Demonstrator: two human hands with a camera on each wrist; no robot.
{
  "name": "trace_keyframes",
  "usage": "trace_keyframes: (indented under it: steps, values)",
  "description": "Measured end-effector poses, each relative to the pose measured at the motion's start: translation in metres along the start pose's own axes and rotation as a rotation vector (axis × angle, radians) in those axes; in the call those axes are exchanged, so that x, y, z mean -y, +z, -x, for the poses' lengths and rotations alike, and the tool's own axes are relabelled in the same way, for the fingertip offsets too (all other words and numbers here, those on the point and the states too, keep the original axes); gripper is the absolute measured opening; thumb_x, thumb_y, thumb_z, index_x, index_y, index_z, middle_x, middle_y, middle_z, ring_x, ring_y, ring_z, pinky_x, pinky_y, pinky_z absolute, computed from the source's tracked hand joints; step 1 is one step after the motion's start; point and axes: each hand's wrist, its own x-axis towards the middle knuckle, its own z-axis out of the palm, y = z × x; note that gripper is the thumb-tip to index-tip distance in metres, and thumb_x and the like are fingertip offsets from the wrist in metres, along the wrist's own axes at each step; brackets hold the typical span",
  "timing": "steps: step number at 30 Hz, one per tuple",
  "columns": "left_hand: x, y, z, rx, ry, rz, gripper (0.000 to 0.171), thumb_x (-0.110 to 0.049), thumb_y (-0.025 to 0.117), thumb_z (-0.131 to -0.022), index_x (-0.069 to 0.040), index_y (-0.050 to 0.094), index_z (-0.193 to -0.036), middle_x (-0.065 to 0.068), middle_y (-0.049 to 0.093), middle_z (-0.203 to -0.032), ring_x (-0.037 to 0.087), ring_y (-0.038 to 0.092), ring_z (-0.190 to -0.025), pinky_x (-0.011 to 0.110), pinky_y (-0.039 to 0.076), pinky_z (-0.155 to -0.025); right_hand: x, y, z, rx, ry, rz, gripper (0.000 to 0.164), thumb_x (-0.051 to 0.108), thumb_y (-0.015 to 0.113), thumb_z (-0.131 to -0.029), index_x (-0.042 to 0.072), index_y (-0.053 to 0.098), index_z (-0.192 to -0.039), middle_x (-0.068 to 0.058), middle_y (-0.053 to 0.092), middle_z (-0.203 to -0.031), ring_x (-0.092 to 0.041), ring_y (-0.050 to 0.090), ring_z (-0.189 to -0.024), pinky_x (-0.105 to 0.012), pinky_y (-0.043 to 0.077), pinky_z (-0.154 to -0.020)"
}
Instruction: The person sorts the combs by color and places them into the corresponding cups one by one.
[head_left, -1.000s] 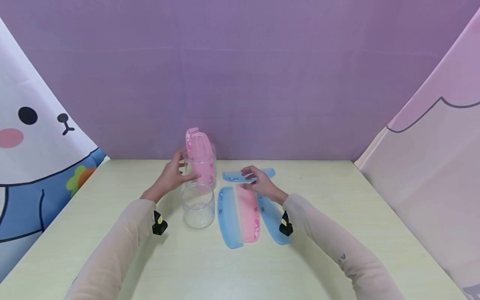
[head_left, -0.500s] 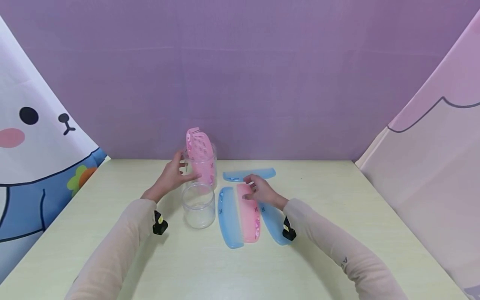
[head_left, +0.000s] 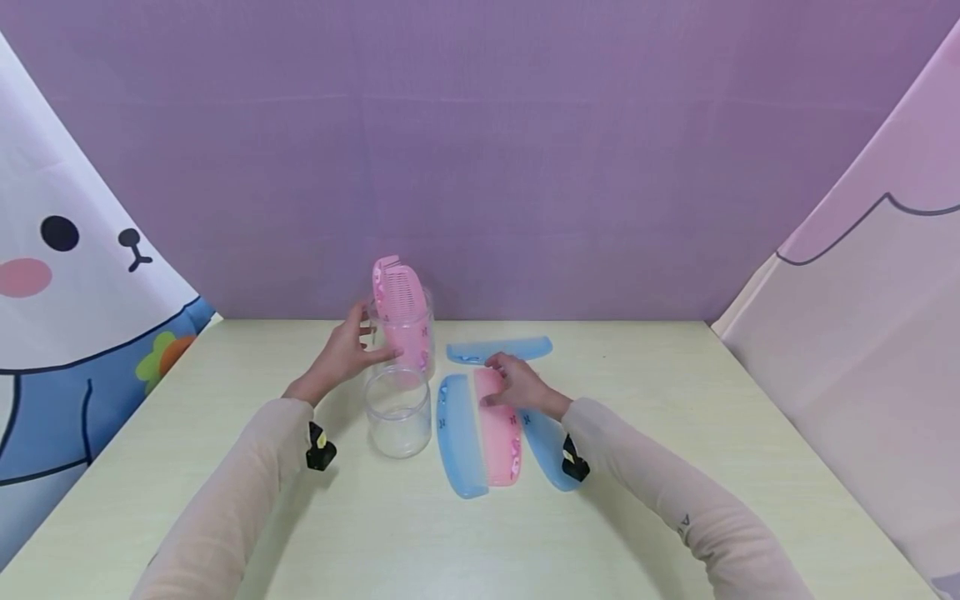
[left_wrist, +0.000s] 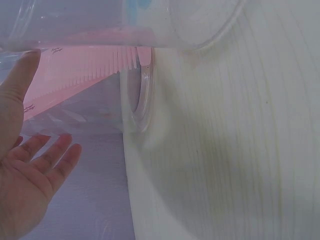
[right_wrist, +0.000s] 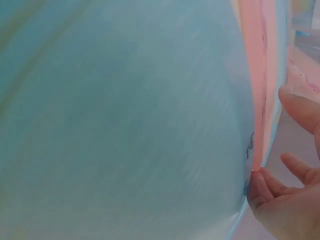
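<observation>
My left hand (head_left: 345, 350) is round a clear plastic jar (head_left: 375, 337), thumb at its front and fingers at its far side. Pink combs (head_left: 405, 300) stand upright in it, poking above the rim. In the left wrist view, the thumb touches the jar wall (left_wrist: 95, 117) while the fingers lie along the other side. Over the far end of a pink comb (head_left: 498, 442) lying on the table is my right hand (head_left: 525, 387), thumb and fingers apart. Blue combs lie either side, one to the left (head_left: 460, 442) and one partly under the right wrist (head_left: 547, 450).
Just in front of the filled jar stands a second clear jar (head_left: 400, 425). Another blue comb (head_left: 465, 353) lies crosswise behind the row. The pale table (head_left: 420, 542) ends at a purple cloth (head_left: 570, 167), with printed cloths at both sides.
My right hand has drawn back slightly from the far blue comb and lowered toward the pink comb. The left hand and both jars stay put.
</observation>
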Motion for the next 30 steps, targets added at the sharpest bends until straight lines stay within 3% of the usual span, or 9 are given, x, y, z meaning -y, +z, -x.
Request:
trace_keyframes:
  steps: [20,30]
  values:
    - [0.0014,0.0005,-0.0003,0.005,0.003,0.01,0.103,-0.035,0.075,-0.074,-0.01,0.005,-0.146,0.021,0.027,-0.145,0.04,0.039,-0.126,0.051,0.043,-0.097,0.0015,0.004,-0.0075,0.003,0.023,0.085,0.065,0.021,0.08,-0.069,0.009,0.047,-0.125,-0.011,0.051,-0.121,-0.025,0.045,-0.109,-0.039,0.049,-0.087]
    - [0.0,0.0003,0.0006,0.004,0.006,0.008,0.104,-0.035,0.075,-0.074,-0.01,0.005,-0.146,0.021,0.027,-0.145,0.04,0.039,-0.126,0.051,0.044,-0.097,0.0028,0.0035,-0.0086,-0.002,0.021,0.068,0.069,0.021,0.081,-0.068,0.009,0.046,-0.126,-0.012,0.049,-0.121,-0.024,0.05,-0.104,-0.036,0.05,-0.087]
